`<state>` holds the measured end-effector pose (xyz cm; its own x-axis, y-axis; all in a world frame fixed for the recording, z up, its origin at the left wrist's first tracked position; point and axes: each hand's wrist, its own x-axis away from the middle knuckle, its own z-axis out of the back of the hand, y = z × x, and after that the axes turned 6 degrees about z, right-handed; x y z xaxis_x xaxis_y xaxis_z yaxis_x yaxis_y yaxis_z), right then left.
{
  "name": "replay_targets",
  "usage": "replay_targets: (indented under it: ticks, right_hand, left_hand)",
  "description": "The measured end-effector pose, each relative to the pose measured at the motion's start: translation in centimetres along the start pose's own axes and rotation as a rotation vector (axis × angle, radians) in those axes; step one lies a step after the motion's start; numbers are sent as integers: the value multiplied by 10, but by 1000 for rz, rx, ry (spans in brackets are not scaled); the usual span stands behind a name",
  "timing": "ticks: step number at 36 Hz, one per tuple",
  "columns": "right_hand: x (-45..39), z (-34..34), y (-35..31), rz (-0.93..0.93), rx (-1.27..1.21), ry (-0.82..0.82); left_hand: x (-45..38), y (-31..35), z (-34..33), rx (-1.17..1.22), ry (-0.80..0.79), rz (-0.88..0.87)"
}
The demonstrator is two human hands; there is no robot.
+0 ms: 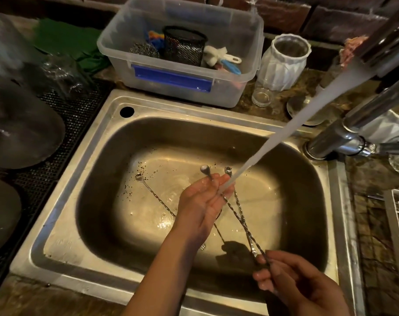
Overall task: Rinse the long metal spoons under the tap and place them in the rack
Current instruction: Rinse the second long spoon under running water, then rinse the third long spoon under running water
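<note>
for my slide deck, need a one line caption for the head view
Both hands, left and right, hold two twisted bar spoons under the tap stream; a third spoon lies in the sink.

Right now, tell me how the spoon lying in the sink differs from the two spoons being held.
The lying spoon rests on the sink floor among dark specks, outside the stream. The held spoons are lifted, crossed, their bowl ends at the water. The right hand pinches their lower ends; the left hand cradles them near the bowls. All three are long, twisted-stem metal.
</note>
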<state>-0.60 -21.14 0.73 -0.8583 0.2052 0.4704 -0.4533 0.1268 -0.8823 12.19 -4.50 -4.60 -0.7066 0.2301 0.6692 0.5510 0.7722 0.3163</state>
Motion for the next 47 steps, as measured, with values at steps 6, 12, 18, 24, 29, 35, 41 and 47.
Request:
replay_targets:
  ticks: [6, 12, 18, 24, 29, 35, 41, 47]
  right_hand:
    - [-20, -25, -4, -6, 15, 13]
    - [-49, -53, -12, 12, 168, -33]
    - [-80, -75, -15, 250, 608, -45]
    - [-105, -92, -12, 359, 609, -72]
    - [-124, -85, 3, 289, 680, -74]
    - [-146, -61, 17, 190, 900, -9]
    - [-155, -51, 24, 98, 1008, 10]
    - [-156, -55, 24, 83, 1110, -7]
  left_hand:
    - [11, 4, -4, -172, -63, -48]
    - [7, 9, -7, -241, -4, -121]
    - [0, 20, -13, -332, 91, -161]
    - [-5, 25, -10, -380, 124, -135]
    - [-12, 39, 3, -516, 195, -27]
    - [-14, 62, 35, -505, 304, -19]
    - [-12, 76, 51, -442, 348, -18]
    - [-8, 81, 59, -403, 346, -16]
